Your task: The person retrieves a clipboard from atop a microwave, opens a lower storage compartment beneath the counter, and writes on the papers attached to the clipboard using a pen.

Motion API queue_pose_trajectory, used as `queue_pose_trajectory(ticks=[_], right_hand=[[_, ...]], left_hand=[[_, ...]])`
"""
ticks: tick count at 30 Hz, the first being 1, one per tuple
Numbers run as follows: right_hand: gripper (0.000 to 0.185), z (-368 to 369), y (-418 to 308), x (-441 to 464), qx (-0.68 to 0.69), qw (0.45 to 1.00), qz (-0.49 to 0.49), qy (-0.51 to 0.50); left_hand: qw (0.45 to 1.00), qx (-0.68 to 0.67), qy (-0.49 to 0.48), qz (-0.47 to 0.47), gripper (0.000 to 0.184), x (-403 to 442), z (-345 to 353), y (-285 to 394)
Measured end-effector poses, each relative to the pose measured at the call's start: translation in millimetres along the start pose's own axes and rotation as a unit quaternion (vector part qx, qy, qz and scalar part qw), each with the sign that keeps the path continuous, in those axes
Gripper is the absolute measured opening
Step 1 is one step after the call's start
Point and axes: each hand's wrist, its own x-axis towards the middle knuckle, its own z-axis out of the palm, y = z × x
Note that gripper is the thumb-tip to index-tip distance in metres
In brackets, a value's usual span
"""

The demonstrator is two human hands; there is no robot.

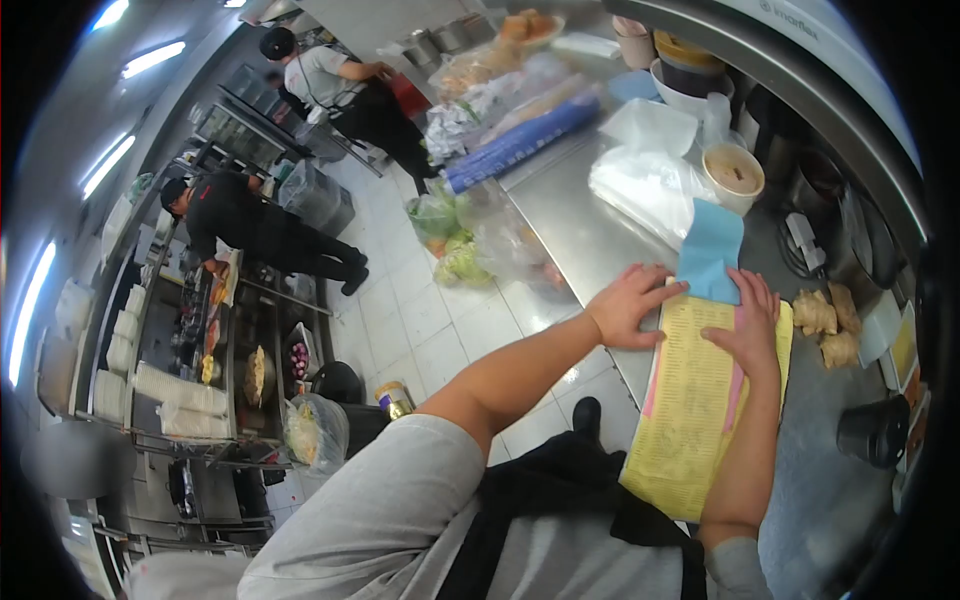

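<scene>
A long yellow sheet with printed lines [690, 400] lies at the edge of the steel counter, with pink paper showing beneath it. A blue paper [711, 245] meets its upper end. My left hand [635, 305] rests on the upper left corner of the yellow sheet, fingers spread, fingertips near the blue paper. On the upper right side lies my right hand [750, 325], its fingers apart and flat on the papers, touching the blue paper's lower right corner. Neither hand is closed around anything.
White plastic bags [645, 180] and a round tub [733, 178] stand beyond the papers. Ginger-like roots [825, 325] and a black cup [872, 432] are at right. A blue roll [525, 145] lies farther off. Two people work across the tiled floor [430, 320].
</scene>
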Motion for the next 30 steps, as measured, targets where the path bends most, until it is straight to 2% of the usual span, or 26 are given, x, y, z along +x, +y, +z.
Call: queue_pose_trajectory(ticks=[4, 30], right_hand=[[0.097, 2.4, 7.1, -0.5, -0.004, 1.000, -0.025, 0.015], [0.098, -5.7, -2.5, -1.6, -0.018, 1.000, 0.006, -0.023]], left_hand=[[1.000, -0.014, -0.001, 0.010, 0.080, 0.4, 7.1, -3.4], [0.999, 0.024, -0.024, -0.033, 0.078, 1.0, 3.1, 4.6]])
